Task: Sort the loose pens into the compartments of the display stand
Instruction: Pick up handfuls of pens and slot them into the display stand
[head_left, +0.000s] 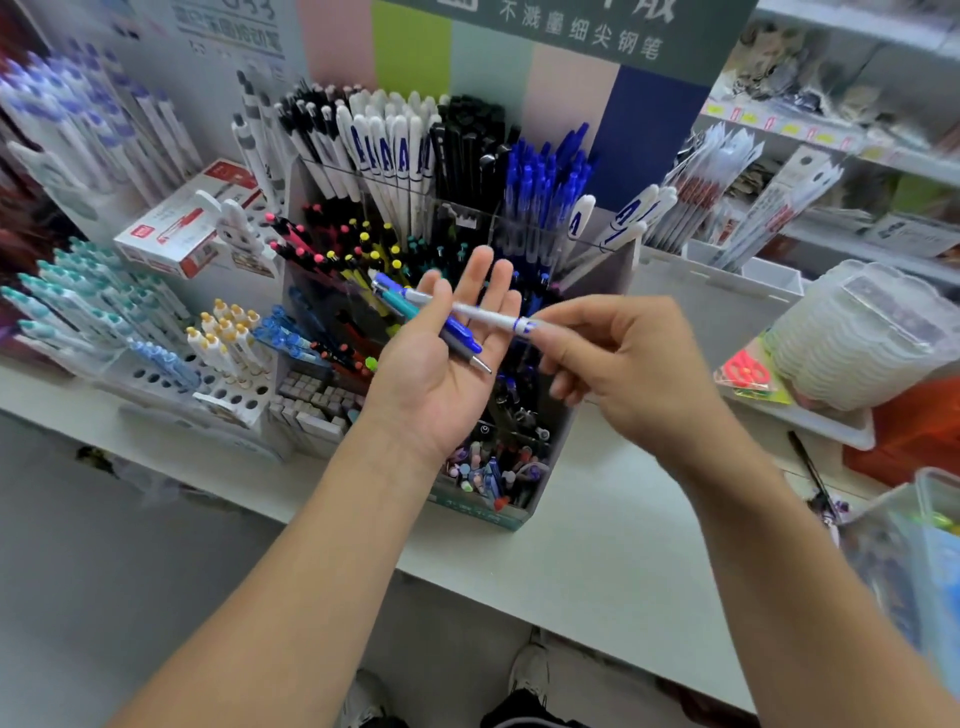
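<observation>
White pen with blue band (480, 313): pinched at its banded end by right hand (618, 358) fingertips, apparently being drawn off for sorting. Remaining loose pens (447, 332): across flat, open left hand (447, 358) serving as tray. Display stand (597, 265): directly beyond fingers, compartments within reach.

The display stand (613, 270) has clear, glossy plastic dividers, with printed cardboard at its front lip near 6 o'clock. The white pen (467, 310), at the centre, is smooth plastic with a soft sheen and a blue band. Beneath it, the blue pen (460, 332) is glossy plastic with a grey matt-looking grip and a shiny metal tip. The teal pen (400, 304) looks like smooth plastic. The worktop (597, 530) is a matt, pale, even surface. At 9 o'clock the red-and-white box (171, 234) is printed card. At 3 o'clock the stacked containers (852, 338) are translucent, ribbed plastic.
</observation>
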